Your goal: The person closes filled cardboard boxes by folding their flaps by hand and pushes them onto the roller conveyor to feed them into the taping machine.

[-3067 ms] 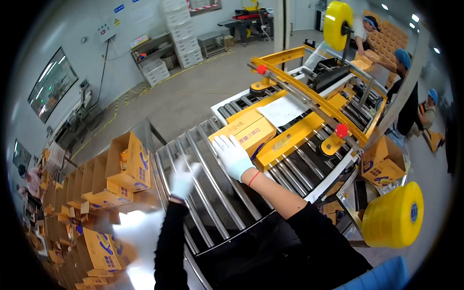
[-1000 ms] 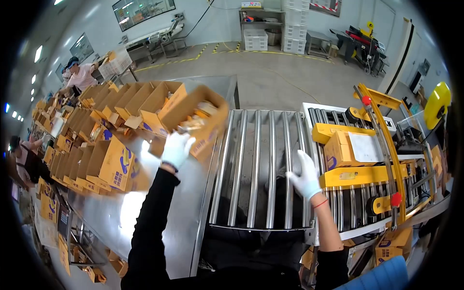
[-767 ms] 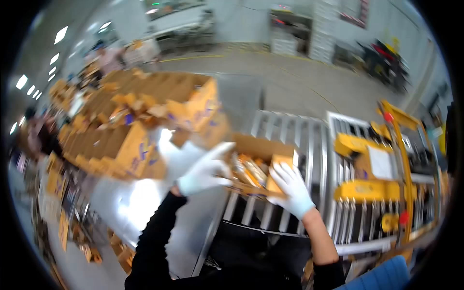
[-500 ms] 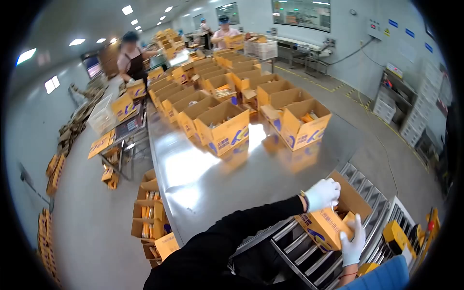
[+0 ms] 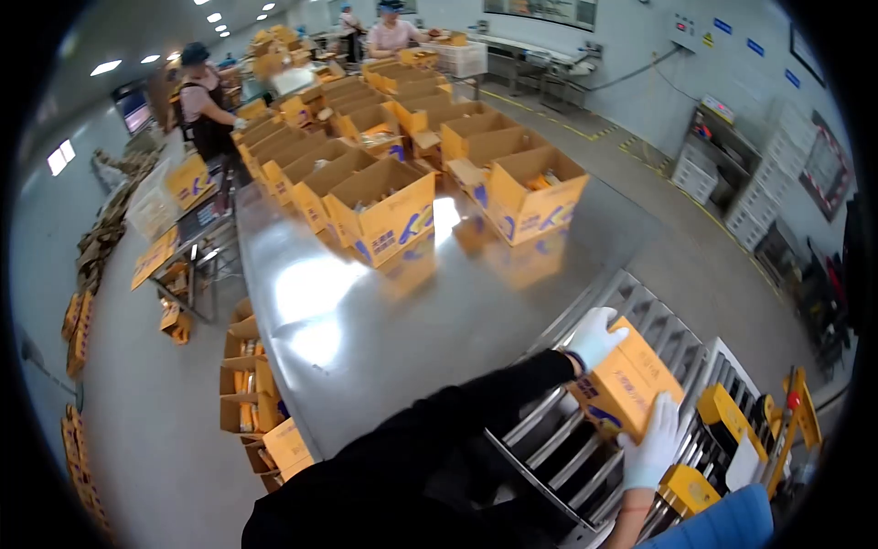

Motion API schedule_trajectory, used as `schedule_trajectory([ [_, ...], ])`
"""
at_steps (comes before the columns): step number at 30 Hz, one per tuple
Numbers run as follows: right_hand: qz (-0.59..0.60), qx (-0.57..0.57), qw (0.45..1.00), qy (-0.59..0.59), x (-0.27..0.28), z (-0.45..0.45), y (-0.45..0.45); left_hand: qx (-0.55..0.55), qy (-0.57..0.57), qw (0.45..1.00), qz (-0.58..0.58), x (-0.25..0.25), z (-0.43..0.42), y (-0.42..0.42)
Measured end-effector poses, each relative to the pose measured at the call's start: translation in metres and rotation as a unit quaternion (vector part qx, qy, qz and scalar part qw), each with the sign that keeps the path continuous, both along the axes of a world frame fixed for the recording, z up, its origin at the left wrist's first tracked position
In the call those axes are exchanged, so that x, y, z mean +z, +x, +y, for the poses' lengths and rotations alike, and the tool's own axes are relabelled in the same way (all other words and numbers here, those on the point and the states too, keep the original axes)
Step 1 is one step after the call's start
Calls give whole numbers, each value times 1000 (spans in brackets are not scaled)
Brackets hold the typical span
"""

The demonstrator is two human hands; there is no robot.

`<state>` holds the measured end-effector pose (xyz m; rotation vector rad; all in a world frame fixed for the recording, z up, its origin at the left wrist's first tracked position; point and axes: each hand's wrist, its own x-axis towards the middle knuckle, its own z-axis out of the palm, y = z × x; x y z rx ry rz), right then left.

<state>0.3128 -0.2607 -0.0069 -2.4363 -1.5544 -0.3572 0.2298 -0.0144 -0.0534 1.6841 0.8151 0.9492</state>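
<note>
A cardboard box (image 5: 631,380) with its top flaps folded down rests on the roller conveyor (image 5: 558,448) at the lower right. My left hand (image 5: 594,339), in a white glove, lies against the box's far left edge, its fingertips on the top. My right hand (image 5: 654,444), also gloved, presses on the near right side with its fingers stretched along the cardboard. The box sits between both hands. To its right stand the yellow guides (image 5: 722,416) of the sealing machine.
A steel table (image 5: 393,339) bears rows of open filled boxes (image 5: 380,210). More open boxes (image 5: 245,393) stand low at the table's left side. Co-workers stand at the far left (image 5: 203,110) and behind the rows (image 5: 393,37). White crates (image 5: 768,183) are stacked at the right.
The box, carried from the table onto the rollers, was open and now has its top folded down. My hands have moved to its opposite sides. The view has swung left.
</note>
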Motion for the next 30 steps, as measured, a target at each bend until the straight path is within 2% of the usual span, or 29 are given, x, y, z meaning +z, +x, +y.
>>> schedule_trajectory([
  [2, 19, -57, 998, -6, 9, 7, 26, 4, 58, 998, -31, -4, -58, 53],
  [4, 10, -93, 996, -12, 13, 15, 43, -166, 46, 976, -133, -6, -106, 86],
  [5, -20, -94, 995, -8, -3, 15, 61, -356, -12, 934, 14, -4, -107, 91],
  [6, -48, -93, 995, -6, -12, 9, 79, -391, -8, 916, 90, -4, -107, 91],
  [7, -46, -108, 993, -28, -3, 2, 76, -499, -62, 862, 67, -9, -86, 88],
  [8, -46, -109, 993, 11, -13, -4, 84, -396, 46, 911, 105, 7, -66, 64],
  [10, -12, -126, 991, 43, -9, -14, 87, -216, 233, 943, 101, 50, 10, 32],
  [12, -23, -130, 990, 44, -4, -9, 91, 0, 390, 910, 143, 97, 100, -12],
  [13, -75, -83, 987, 113, -7, -13, 96, 104, 448, 870, 181, 106, 149, -30],
  [14, -32, -88, 981, 167, -10, -12, 97, 166, 467, 836, 235, 98, 205, -51],
  [15, -13, -126, 969, 211, -18, -17, 97, 151, 433, 839, 291, 80, 265, -64],
  [16, -101, -104, 967, 208, -19, -21, 98, 141, 449, 764, 441, 63, 319, -84],
  [17, 9, -88, 993, 81, -1, -24, 91, 61, 455, 725, 513, 15, 400, -110],
  [18, 128, -133, 980, 70, -6, -16, 82, 77, 402, 788, 460, 9, 400, -108],
  [19, 171, -113, 979, -6, -10, -7, 77, 67, 428, 789, 436, 10, 384, -115],
  [20, 205, -19, 949, 240, -43, -4, 59, 27, 469, 803, 366, 11, 360, -120],
  [21, 248, -50, 963, 92, -28, 9, 45, -10, 449, 801, 396, 30, 315, -120],
  [22, 244, -9, 966, 85, -20, 14, 28, -42, 426, 796, 427, 47, 271, -128],
  [23, 202, 0, 966, 159, -24, 22, 9, -80, 421, 821, 377, 50, 243, -144],
  [25, 209, -19, 964, 161, -16, 45, -15, -150, 384, 866, 284, 42, 206, -189],
  [26, 150, -33, 959, 239, -22, 58, -27, -179, 353, 886, 241, 37, 196, -212],
  [27, 150, 12, 972, 180, 9, 51, -38, -254, 515, 805, 150, 36, 194, -225],
  [28, 148, 58, 980, 120, 40, 46, -45, -315, 653, 687, 51, 41, 191, -235],
  [30, 57, 221, 969, 96, -10, 63, -55, -286, 770, 568, 54, 101, 116, -212],
])
